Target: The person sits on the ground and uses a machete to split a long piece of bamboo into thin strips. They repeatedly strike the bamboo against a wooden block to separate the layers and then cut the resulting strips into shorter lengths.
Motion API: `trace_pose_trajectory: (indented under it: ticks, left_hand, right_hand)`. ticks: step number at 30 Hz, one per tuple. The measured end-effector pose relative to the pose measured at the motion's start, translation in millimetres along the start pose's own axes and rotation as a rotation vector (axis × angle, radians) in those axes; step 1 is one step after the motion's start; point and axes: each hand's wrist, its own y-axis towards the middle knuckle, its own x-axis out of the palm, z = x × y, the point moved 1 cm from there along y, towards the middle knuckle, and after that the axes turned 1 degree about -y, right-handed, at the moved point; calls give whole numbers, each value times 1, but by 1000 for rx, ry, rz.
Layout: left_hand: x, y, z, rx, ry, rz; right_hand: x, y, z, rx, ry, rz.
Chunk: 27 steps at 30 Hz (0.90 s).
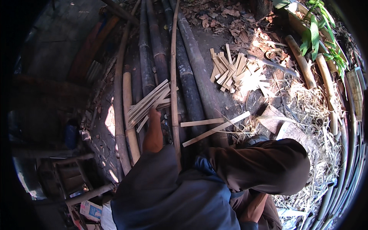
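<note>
- Clothing in dark blue and brown fills the lower middle of the view; the person's knee [268, 165] rises at lower right.
- Right hand [251, 211]: only a forearm shows, low beside the knee; the fingers are hidden, so I cannot tell whether they grip anything.
- Left hand [154, 114]: the arm reaches forward from the blue sleeve, and the hand rests on the near end of a bundle of thin bamboo slats [149, 102]. Fingers are blurred and partly covered; contact is plain, a closed grasp cannot be confirmed.
- Bundle lies fanned across dark bamboo poles [191, 76] on the ground, left of centre.
- Thin pale cane [174, 76] runs lengthwise just right of the bundle, crossing its tips.
- Two long loose slats [214, 128] lie across the poles, right of the hand, near the knee.
- Straw litter [314, 115] covers the ground at right.
- Farther off, a pile of short cut bamboo pieces [237, 73] lies in sunlight on bare soil.
- Long blade with a pale handle [274, 65] rests just beside that pile.
- Dry leaves [230, 23] and a green plant [318, 30] at the far edge.
</note>
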Motion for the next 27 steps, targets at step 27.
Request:
trace_pose_trajectory:
  ticks: [27]
  left_hand:
    - [-24,-45,507,895,-850,-482]
  right_hand:
    - [-231,-299,-148,-163,376,1048]
